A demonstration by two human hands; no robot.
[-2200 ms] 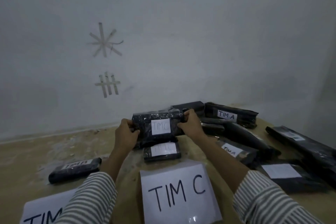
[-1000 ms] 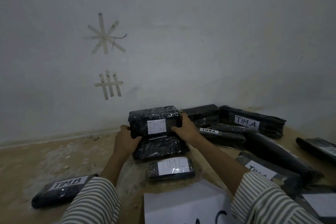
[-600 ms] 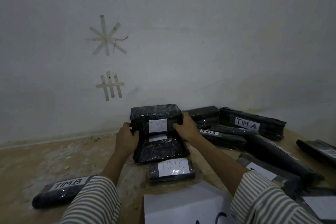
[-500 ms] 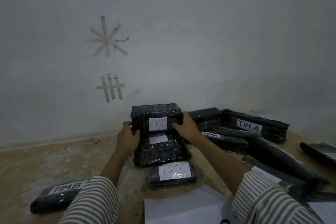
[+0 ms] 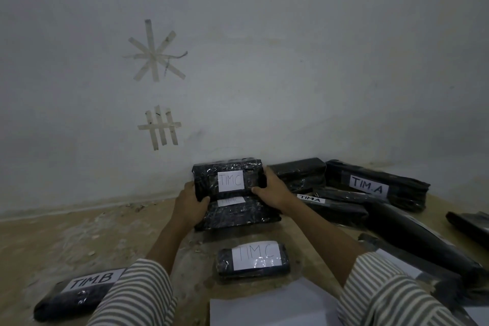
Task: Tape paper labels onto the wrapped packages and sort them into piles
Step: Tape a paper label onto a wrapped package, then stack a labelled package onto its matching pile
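Note:
A black wrapped package with a white "TIM C" label (image 5: 229, 179) sits tilted on top of a second black labelled package (image 5: 239, 214) near the wall. My left hand (image 5: 188, 206) grips the top package's left end. Its right end is held by my right hand (image 5: 272, 190), thumb on the front face. A smaller "TIM C" package (image 5: 253, 259) lies on the floor in front of the stack. At the lower left lies a "TIM B" package (image 5: 76, 292).
Several black "TIM A" packages (image 5: 375, 188) are heaped at the right, with long black rolls (image 5: 420, 241) beside them. A white sheet (image 5: 270, 304) lies at the bottom centre. Tape marks (image 5: 158, 126) stick on the wall behind. The floor is bare and dusty at the left.
Both hands carried the "TIM C" package forward and lowered it onto the package near the wall. The view tilted up, so the large "TIM C" sheet slid mostly out of view.

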